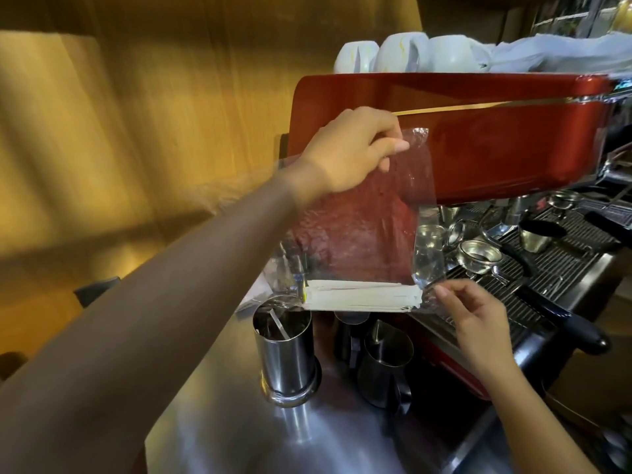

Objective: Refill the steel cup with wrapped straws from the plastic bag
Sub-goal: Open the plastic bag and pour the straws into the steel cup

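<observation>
My left hand (pixel 355 148) pinches the top edge of a clear plastic bag (pixel 362 230) and holds it up in front of the red espresso machine. A flat bundle of white wrapped straws (pixel 362 297) lies across the bag's bottom. My right hand (pixel 475 316) pinches the bag's lower right corner. Below the bag's left end stands the tall steel cup (pixel 285 357) on the steel counter, with one straw leaning inside it.
A red espresso machine (pixel 478 131) with white cups (pixel 400 51) on top fills the right side. Its drip tray (pixel 554 268) holds portafilters and small steel cups. Two steel milk pitchers (pixel 384 364) stand right of the steel cup. The steel counter (pixel 273 439) extends toward me.
</observation>
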